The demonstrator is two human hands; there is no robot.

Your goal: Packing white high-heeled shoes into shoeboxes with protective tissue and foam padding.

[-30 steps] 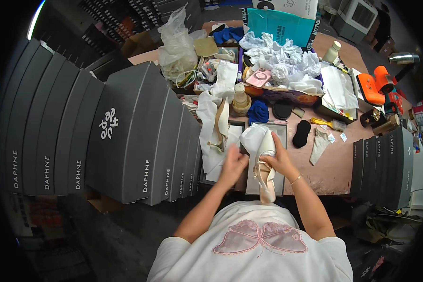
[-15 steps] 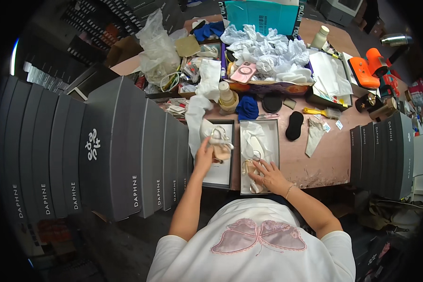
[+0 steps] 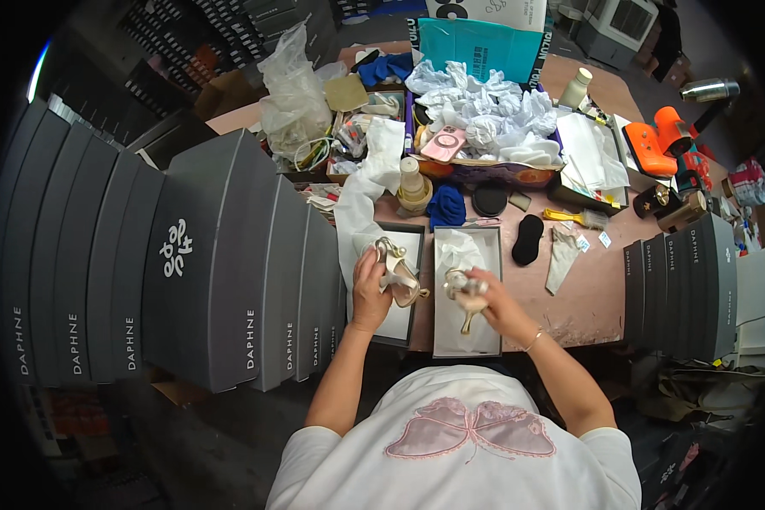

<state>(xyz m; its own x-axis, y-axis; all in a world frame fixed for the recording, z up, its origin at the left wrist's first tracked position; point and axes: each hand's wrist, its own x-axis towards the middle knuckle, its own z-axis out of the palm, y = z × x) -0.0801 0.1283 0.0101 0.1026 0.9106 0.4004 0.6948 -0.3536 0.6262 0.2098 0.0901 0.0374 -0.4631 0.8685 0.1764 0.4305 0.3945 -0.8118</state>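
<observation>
My left hand [image 3: 368, 293] is closed round a pale gold strappy heeled sandal [image 3: 405, 285], held over a grey shoebox part with a white inside [image 3: 393, 329]. A second heeled sandal [image 3: 467, 321] is in my right hand [image 3: 500, 304], its slim heel pointing down and its upper part blurred. This one is above the open shoebox [image 3: 438, 344] on the right, which is lined with white tissue paper [image 3: 461, 248]. Another strip of white paper [image 3: 354, 212] lies beside the left box part, behind my left hand.
Dark grey shoeboxes [image 3: 204, 263] stand in a row at left, and more [image 3: 701, 280] at right. Behind lie a carton of crumpled paper [image 3: 484, 110], a pink phone [image 3: 444, 144], a blue cloth [image 3: 445, 206], a yellow-handled brush [image 3: 569, 216] and a black oval pad [image 3: 528, 239].
My right hand has lifted a sandal out of the right box, where it lay before. The sandal in my left hand has turned, its heel now pointing right. The view has shifted slightly.
</observation>
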